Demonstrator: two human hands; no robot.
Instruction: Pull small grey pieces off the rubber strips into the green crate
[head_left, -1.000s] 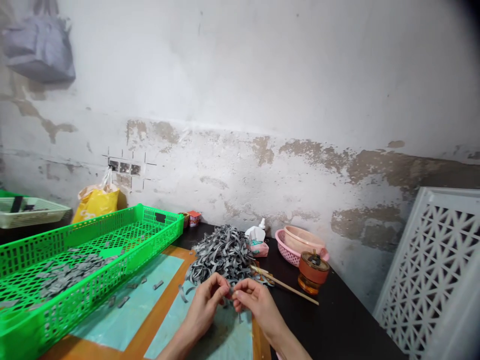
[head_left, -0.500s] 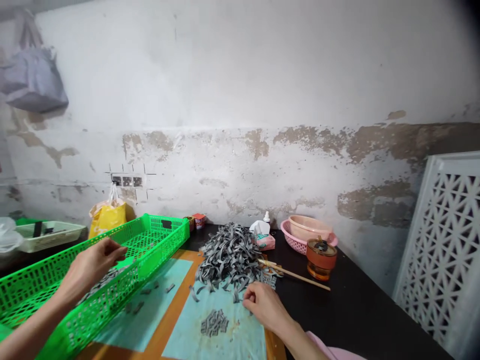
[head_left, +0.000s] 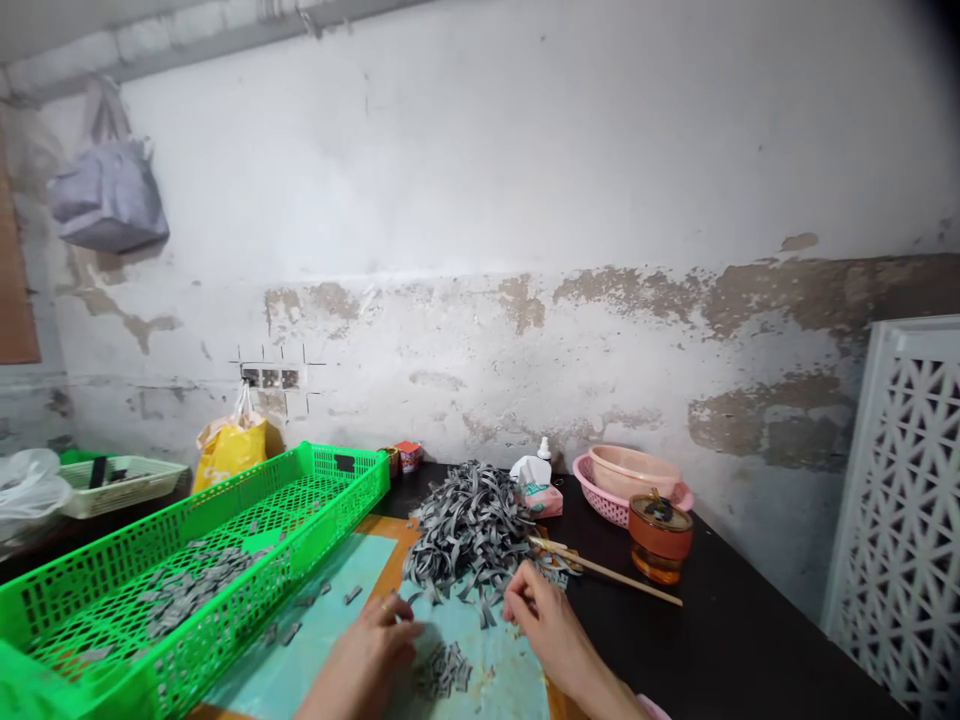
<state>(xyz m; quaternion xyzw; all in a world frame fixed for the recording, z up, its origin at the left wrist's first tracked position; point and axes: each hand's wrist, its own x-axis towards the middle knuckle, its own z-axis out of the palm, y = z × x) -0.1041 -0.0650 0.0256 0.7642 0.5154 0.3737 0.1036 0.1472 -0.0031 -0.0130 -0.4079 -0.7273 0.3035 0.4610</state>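
Note:
Grey curled strips form a large heap (head_left: 476, 525) on the mat (head_left: 510, 670) in the middle. My right hand (head_left: 546, 620) is at the heap's lower right edge, fingers curled together; what they hold, if anything, is too small to tell. My left hand (head_left: 379, 645) hovers over the mat with fingers bent, just left of a small pile of short grey pieces (head_left: 448, 670); nothing can be made out in it. The green crate (head_left: 247, 610) stands at the left with many short grey pieces (head_left: 199, 585) on its mesh floor.
A wooden stick (head_left: 622, 573) lies right of the heap. Behind it are a tissue pack (head_left: 541, 498), pink basins (head_left: 630, 468) and an amber jar (head_left: 660, 540). Loose grey pieces (head_left: 352, 595) lie beside the crate. A yellow bag (head_left: 232, 455) is at the back left.
My left hand has moved from over the green crate rightward and down to the small pile. My right hand stays by the heap. The camera view has shifted slightly.

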